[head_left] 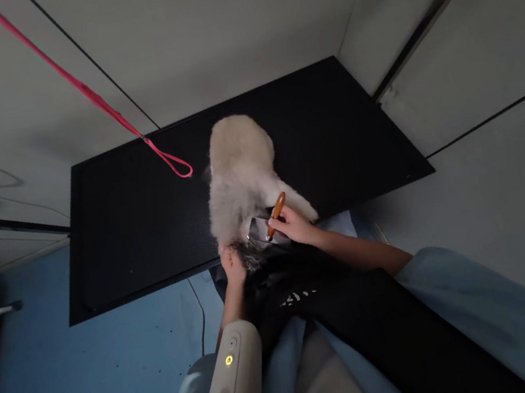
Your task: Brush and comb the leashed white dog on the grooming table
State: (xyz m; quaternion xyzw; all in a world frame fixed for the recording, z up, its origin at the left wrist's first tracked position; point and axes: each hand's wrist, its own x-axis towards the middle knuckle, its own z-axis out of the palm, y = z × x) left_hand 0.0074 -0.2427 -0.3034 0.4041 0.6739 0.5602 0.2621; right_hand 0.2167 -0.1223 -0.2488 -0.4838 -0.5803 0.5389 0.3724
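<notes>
A fluffy white dog [240, 149] is on the black table, its near end against my apron. In my right hand [294, 225] is the orange-brown handle of a slicker brush [276, 216]. The brush's metal head lies close to the dog's coat, its bristles hidden. My left hand [232, 264] is closed at the dog's near side, beside a tuft of dark, wispy fur [251, 253]. Which part of the dog is inside those fingers is mostly hidden.
The black ribbed table [145, 224] stands by a pale wall. A pink loop leash [109, 108] hangs over its left half. A white dryer [236, 377] with a yellow light points up from my chest, below my left forearm. My black apron [346, 324] touches the table's front edge.
</notes>
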